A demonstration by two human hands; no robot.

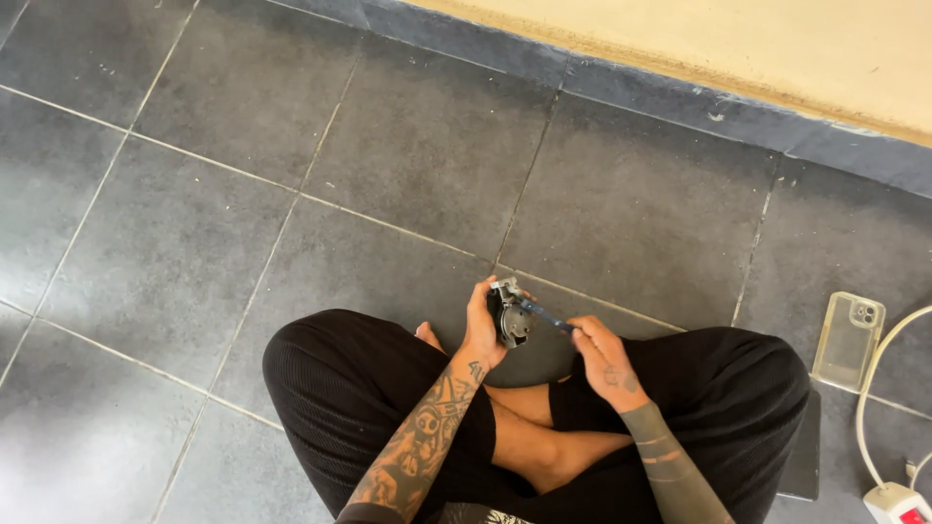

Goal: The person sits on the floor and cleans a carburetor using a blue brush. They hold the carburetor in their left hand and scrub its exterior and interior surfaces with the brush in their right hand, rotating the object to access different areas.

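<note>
Head view: a person is seen seated cross-legged on a dark grey tiled floor (pixel 194 243), with both hands brought together just above the knees. A small black-and-silver mechanical part (pixel 510 315), apparently a hair-clipper head or similar metal assembly, is gripped in the left hand (pixel 481 325), the fingers being wrapped closely around its back so that the metal face is turned toward three o'clock. A slim blue-handled tool (pixel 544 315), probably a small screwdriver, is pinched narrowly between thumb and fingers of the right hand (pixel 602 359); its tip is set against the part from the four o'clock side.

For this work to go well, the tool should be kept in line with whatever it engages, so that the tip is not allowed to slip. The part is best braced firmly, with the left wrist steadied against the leg. Pressure should be applied along the tool's axis while it is turned slowly. Whether the tip is seated in a screw cannot be told; the contact point is too small.

At three o'clock from the hands, a clear phone case (pixel 848 340) lies on the floor, well apart. A white cable (pixel 874 388) curves beside it toward a white plug adapter (pixel 898 505) at five o'clock. A pale wall (pixel 728 39) runs along twelve o'clock.
</note>
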